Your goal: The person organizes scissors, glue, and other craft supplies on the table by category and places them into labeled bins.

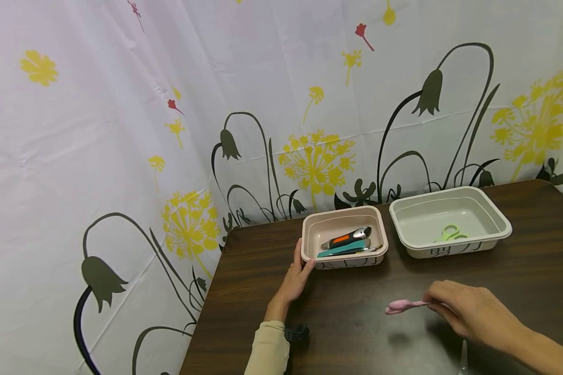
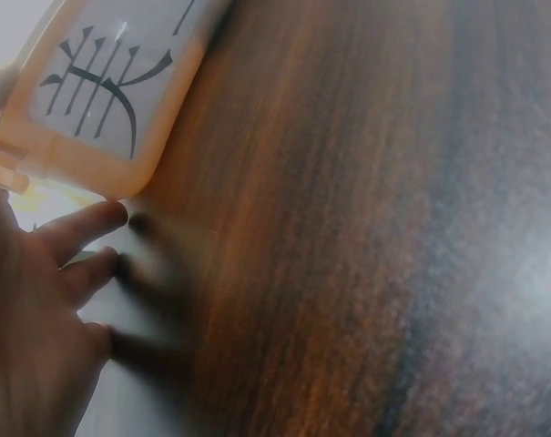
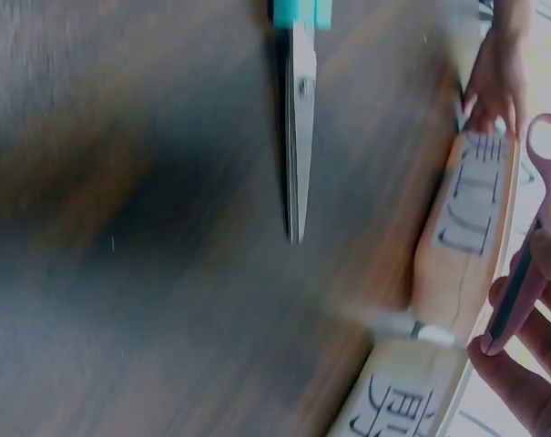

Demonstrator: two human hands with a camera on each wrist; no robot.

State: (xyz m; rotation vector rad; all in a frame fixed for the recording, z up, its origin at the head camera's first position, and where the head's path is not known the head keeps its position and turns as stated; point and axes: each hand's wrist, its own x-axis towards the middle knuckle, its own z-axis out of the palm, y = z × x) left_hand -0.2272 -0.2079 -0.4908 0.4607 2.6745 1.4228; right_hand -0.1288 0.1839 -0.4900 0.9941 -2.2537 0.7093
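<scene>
My right hand [image 1: 476, 315] pinches a pair of pink scissors [image 3: 546, 205] above the table, the pink handle pointing left in the head view. Below that hand a pair of scissors with teal handles [image 3: 300, 137] lies on the table; only its blade [image 1: 463, 358] shows in the head view. At the left end of the pink bin [image 1: 347, 264], my left hand [image 1: 293, 284] touches the corner with its thumb at the rim and its fingers along the side. Inside are an orange-and-black utility knife [image 1: 344, 238] and a teal-handled tool [image 1: 344, 248].
To the right of the pink bin stands a pale green bin [image 1: 450, 250] with light green scissors [image 1: 452, 233] in it. Both bins carry dark writing on their fronts. A patterned curtain [image 1: 272, 78] hangs behind the dark wooden table [image 1: 352, 297].
</scene>
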